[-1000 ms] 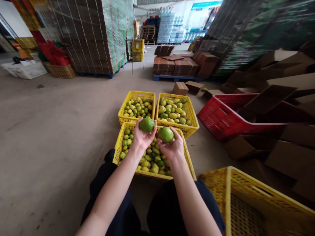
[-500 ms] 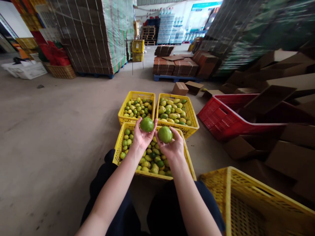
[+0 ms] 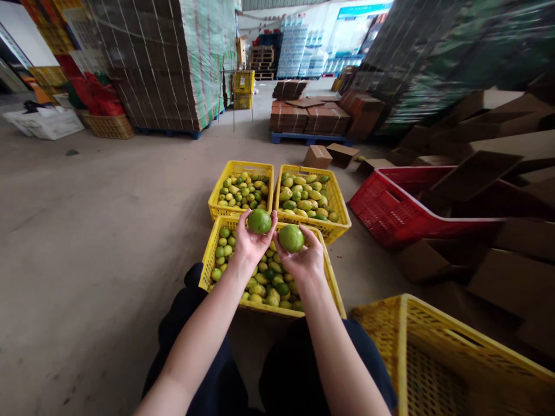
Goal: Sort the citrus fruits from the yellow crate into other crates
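My left hand (image 3: 250, 245) holds a round green lime (image 3: 259, 221) between thumb and fingers. Beside it, a little nearer to me, my right hand (image 3: 307, 263) grips another green lime (image 3: 291, 238). Both hands are above the near yellow crate (image 3: 264, 308), which contains many green and yellow citrus fruits (image 3: 259, 289), partly hidden by my wrists and hands. Just beyond stand two more yellow crates: the left one (image 3: 213, 203) has small yellow-green fruits (image 3: 243, 190), the right one (image 3: 344, 216) larger, longer ones (image 3: 304, 196).
A yellow crate (image 3: 403, 323) stands at the lower right. Past it are a red crate (image 3: 381, 214) and loose cardboard boxes (image 3: 511, 277). Flattened cartons lie on a blue pallet (image 3: 310, 138) ahead. Wrapped stacks (image 3: 156, 63) rise at the back left.
The two limes and my hands have shifted very slightly downward. Both limes stay held, and the crates have not moved.
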Action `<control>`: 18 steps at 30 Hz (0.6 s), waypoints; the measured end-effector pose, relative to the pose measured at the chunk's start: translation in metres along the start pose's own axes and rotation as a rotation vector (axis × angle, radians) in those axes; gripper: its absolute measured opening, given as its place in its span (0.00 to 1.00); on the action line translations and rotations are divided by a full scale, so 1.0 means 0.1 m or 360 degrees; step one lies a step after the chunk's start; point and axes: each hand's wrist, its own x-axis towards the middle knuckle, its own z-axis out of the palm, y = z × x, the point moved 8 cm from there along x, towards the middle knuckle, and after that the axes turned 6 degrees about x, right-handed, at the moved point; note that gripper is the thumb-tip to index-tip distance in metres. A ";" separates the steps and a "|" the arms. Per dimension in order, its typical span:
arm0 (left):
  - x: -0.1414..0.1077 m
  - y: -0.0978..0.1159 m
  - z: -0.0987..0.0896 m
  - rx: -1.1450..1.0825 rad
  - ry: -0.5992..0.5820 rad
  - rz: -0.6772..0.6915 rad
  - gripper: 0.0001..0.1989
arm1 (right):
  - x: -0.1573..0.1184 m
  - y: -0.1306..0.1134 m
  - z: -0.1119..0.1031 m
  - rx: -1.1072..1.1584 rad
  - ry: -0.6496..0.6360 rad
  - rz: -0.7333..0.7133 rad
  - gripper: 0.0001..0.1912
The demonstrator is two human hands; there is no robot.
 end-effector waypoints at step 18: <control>-0.01 0.02 -0.06 -0.0070 0.0102 0.0051 0.17 | 0.02 0.03 -0.05 0.0034 0.0099 0.0033 0.05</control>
